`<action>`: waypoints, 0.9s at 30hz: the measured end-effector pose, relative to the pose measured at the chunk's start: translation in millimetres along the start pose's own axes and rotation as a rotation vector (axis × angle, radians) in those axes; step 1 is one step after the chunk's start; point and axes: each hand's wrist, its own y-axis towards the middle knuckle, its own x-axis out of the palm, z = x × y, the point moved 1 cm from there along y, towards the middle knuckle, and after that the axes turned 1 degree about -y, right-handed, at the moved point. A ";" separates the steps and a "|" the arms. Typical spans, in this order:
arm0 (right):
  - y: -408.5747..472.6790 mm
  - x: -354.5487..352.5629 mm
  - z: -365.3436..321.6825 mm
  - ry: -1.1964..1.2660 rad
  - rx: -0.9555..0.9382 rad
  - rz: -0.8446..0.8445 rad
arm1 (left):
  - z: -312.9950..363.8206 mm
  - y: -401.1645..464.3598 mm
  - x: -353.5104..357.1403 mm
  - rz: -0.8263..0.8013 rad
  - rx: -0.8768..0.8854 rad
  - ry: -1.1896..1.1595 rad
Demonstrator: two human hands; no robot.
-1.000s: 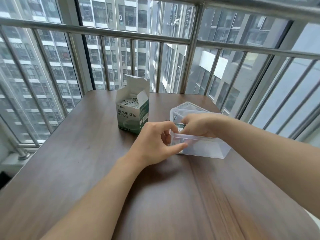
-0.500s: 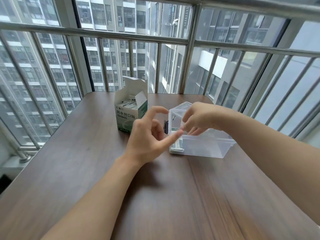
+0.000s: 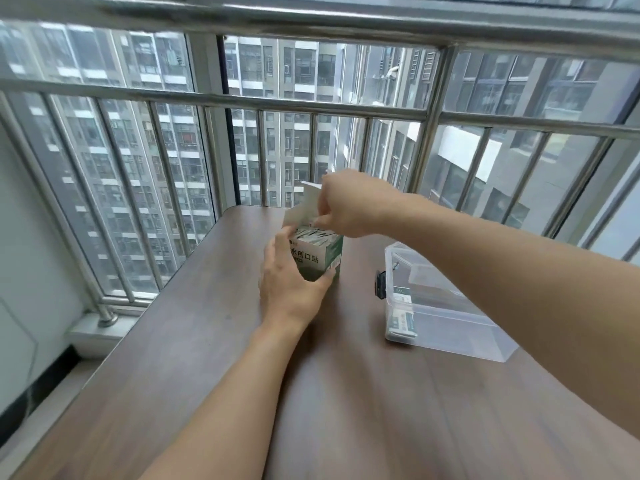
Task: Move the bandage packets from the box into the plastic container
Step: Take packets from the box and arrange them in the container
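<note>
Head view: left hand (image 3: 289, 289) grips the box (image 3: 317, 252) steady while right hand (image 3: 341, 206), fingers curled into its open top, should pinch few bandage packets (image 3: 313, 233) and lift straight up toward the plastic container (image 3: 446, 327).

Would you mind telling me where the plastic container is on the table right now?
In the head view the plastic container sits on the right of the wooden table, under the right forearm, to the right of the bandage box and apart from it.
</note>
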 end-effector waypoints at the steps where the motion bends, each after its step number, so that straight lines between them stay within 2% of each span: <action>1: 7.2 2.3 1.2 -0.046 0.028 -0.008 | 0.9 -0.8 -0.2 0.003 -0.006 0.004; 7: 25.0 7.7 -5.1 -0.130 0.015 -0.112 | 7.5 -4.9 -2.5 0.003 -0.019 0.013; 13: 29.6 14.3 -6.0 -0.251 -0.059 -0.072 | 9.8 -5.8 -2.2 0.015 -0.024 0.022; 19: 30.5 9.8 6.7 -0.099 -0.071 -0.109 | 10.4 -6.2 -3.1 0.018 -0.041 0.032; 27: 20.7 6.8 14.7 -0.014 -0.111 -0.142 | 11.9 -7.0 -3.2 0.011 -0.039 0.046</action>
